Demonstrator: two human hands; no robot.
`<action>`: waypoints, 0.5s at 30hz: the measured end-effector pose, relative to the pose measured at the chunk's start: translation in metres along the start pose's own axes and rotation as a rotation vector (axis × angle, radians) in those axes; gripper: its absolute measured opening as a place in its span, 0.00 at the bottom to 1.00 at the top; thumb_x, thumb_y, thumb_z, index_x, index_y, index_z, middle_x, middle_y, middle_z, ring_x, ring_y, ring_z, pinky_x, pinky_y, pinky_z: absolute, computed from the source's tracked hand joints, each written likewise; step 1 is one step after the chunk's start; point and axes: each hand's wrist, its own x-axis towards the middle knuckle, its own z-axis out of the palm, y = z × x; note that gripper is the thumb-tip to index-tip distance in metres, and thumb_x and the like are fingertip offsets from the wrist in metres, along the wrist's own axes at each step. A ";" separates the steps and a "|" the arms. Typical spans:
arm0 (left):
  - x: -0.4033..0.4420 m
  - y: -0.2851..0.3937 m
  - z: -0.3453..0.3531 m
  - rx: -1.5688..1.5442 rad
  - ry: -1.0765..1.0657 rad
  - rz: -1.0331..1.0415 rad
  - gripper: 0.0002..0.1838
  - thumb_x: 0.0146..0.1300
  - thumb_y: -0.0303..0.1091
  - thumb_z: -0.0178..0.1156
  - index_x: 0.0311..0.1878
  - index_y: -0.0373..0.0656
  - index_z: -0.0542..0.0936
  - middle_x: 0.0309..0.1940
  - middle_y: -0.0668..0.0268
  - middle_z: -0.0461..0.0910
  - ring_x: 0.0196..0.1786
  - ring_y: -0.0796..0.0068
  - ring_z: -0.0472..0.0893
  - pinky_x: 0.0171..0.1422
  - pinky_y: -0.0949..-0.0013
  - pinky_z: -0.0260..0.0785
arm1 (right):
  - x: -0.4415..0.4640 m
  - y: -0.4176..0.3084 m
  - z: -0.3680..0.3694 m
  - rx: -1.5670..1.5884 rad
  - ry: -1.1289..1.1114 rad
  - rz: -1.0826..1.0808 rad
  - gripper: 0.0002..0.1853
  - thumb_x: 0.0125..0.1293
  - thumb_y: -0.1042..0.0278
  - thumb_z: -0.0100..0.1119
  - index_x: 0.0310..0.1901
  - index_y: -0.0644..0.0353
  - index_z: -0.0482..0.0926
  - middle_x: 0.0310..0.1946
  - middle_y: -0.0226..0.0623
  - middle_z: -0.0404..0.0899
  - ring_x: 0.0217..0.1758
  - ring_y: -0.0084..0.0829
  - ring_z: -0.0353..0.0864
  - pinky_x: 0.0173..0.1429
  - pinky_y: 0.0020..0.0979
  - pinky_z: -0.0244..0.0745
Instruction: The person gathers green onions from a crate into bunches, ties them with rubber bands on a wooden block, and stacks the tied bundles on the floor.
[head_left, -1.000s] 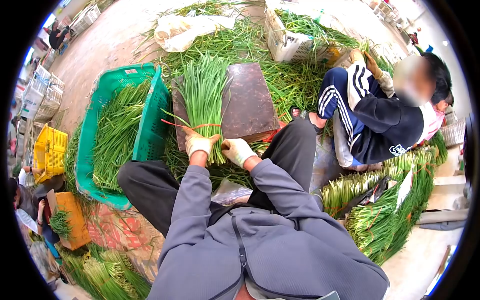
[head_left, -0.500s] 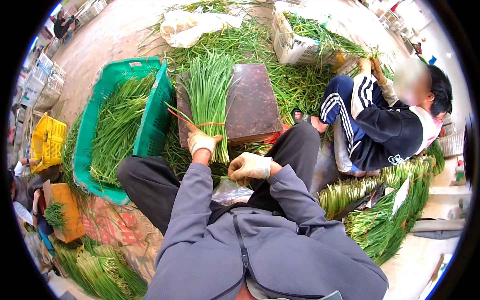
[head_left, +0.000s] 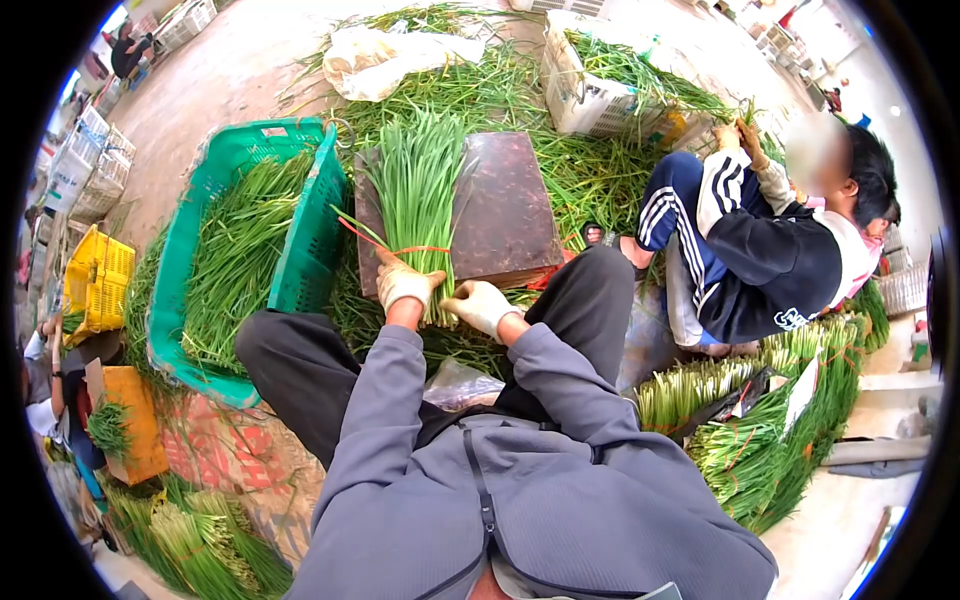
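Observation:
A bundle of long green stalks lies on a dark brown block, with a red tie around its lower part. My gloved left hand is wrapped round the bundle just below the tie. At the bundle's cut ends, my gloved right hand has its fingers pinched against the stalk ends. What lies between those fingertips is too small to make out.
Left of the block stands a green crate of loose stalks. A white crate is behind. At the right sits a person. Tied bundles lie at the lower right, and a yellow crate stands far left.
My right hand moved away from the bundle toward my lap, then came back to the stalk ends. My left hand has kept its hold.

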 end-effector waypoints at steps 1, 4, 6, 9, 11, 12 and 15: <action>0.000 0.001 0.000 0.007 -0.004 -0.007 0.78 0.34 0.52 0.84 0.79 0.36 0.38 0.66 0.42 0.69 0.68 0.49 0.73 0.70 0.58 0.69 | 0.004 0.003 0.003 -0.015 0.088 -0.005 0.28 0.56 0.46 0.68 0.44 0.68 0.85 0.37 0.51 0.86 0.40 0.39 0.87 0.49 0.37 0.79; -0.001 -0.001 0.002 0.009 -0.003 -0.009 0.79 0.33 0.54 0.84 0.80 0.37 0.38 0.68 0.42 0.68 0.69 0.50 0.71 0.71 0.58 0.68 | 0.019 0.008 0.012 -0.027 0.177 -0.017 0.25 0.56 0.49 0.67 0.43 0.68 0.85 0.35 0.50 0.86 0.39 0.39 0.87 0.48 0.38 0.78; -0.003 0.000 0.001 -0.016 0.003 -0.006 0.78 0.34 0.53 0.84 0.80 0.39 0.38 0.68 0.42 0.66 0.70 0.49 0.71 0.72 0.58 0.67 | 0.025 0.010 0.016 -0.030 0.176 -0.031 0.24 0.57 0.51 0.67 0.42 0.68 0.85 0.34 0.50 0.86 0.38 0.39 0.86 0.47 0.39 0.78; -0.014 0.005 0.002 0.026 0.017 -0.015 0.78 0.34 0.53 0.84 0.80 0.40 0.38 0.67 0.43 0.67 0.68 0.48 0.72 0.70 0.56 0.69 | 0.019 0.011 0.015 0.333 0.111 0.095 0.14 0.63 0.64 0.66 0.43 0.66 0.83 0.28 0.36 0.84 0.31 0.27 0.82 0.36 0.32 0.76; -0.017 0.002 0.004 0.063 0.040 -0.002 0.77 0.34 0.52 0.84 0.79 0.40 0.39 0.64 0.44 0.70 0.66 0.48 0.74 0.68 0.56 0.71 | 0.006 0.012 0.011 0.638 0.033 0.112 0.13 0.65 0.65 0.65 0.45 0.64 0.82 0.29 0.32 0.82 0.30 0.24 0.80 0.35 0.28 0.75; -0.014 -0.001 0.005 0.058 0.038 -0.009 0.77 0.34 0.52 0.84 0.79 0.40 0.39 0.64 0.44 0.70 0.66 0.48 0.74 0.68 0.56 0.71 | -0.004 0.009 0.006 0.945 -0.044 0.128 0.12 0.67 0.66 0.65 0.47 0.63 0.80 0.30 0.28 0.80 0.29 0.21 0.78 0.33 0.25 0.74; -0.010 -0.007 0.005 0.016 0.055 0.033 0.75 0.35 0.49 0.84 0.79 0.40 0.41 0.63 0.43 0.71 0.64 0.48 0.74 0.67 0.56 0.71 | -0.043 -0.009 -0.022 1.096 -0.159 -0.024 0.10 0.70 0.65 0.63 0.45 0.61 0.77 0.33 0.31 0.79 0.31 0.23 0.78 0.37 0.25 0.74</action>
